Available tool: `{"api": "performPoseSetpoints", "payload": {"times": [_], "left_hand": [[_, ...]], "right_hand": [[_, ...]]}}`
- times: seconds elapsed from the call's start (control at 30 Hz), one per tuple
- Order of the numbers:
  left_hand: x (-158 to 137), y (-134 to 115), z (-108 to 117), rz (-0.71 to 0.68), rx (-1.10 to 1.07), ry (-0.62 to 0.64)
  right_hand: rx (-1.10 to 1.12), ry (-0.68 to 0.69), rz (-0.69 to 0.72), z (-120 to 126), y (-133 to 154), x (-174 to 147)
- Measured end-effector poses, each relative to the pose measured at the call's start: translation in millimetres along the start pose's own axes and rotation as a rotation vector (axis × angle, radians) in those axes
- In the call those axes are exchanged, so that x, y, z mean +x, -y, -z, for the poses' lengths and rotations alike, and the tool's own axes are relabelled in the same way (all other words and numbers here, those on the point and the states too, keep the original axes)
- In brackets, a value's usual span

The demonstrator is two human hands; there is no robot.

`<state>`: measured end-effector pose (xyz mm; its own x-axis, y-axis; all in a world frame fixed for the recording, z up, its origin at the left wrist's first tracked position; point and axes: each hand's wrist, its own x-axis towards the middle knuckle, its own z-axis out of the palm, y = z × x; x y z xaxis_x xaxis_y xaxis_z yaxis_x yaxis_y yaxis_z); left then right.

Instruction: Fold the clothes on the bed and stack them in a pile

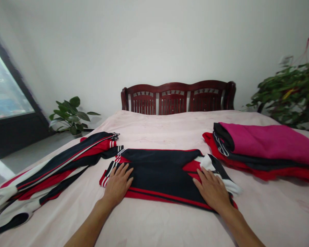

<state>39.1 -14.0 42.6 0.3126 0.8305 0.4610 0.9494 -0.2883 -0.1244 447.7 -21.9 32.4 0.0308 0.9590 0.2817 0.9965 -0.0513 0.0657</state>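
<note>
A folded navy, red and white jacket (159, 175) lies flat on the bed in front of me, its striped cuffs toward the left. My left hand (118, 181) rests on its left end beside the cuffs, fingers spread. On its right end, over the red and white part, lies my right hand (212, 187) with fingers stretched out. Neither hand grips the cloth. Left of it, several more navy, red and white garments (59, 171) are laid out lengthwise, partly overlapping. A pile of folded clothes sits at the right, a magenta garment (267, 142) on top.
The bed (154, 223) has a pale pink sheet. A dark red wooden headboard (175, 97) stands against the far wall. One leafy plant (72, 115) is on the floor at the left, another plant (293, 92) at the right. A glass door (10, 92) is at far left.
</note>
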Motion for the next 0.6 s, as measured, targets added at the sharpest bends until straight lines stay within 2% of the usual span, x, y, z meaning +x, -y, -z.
{"api": "performPoseSetpoints", "payload": {"times": [0.6], "left_hand": [[-2.9,2.1,-2.3,-0.005,-0.052,-0.020]], "right_hand": [[0.007,-0.004,0.016,-0.2,-2.0,-1.5]]}}
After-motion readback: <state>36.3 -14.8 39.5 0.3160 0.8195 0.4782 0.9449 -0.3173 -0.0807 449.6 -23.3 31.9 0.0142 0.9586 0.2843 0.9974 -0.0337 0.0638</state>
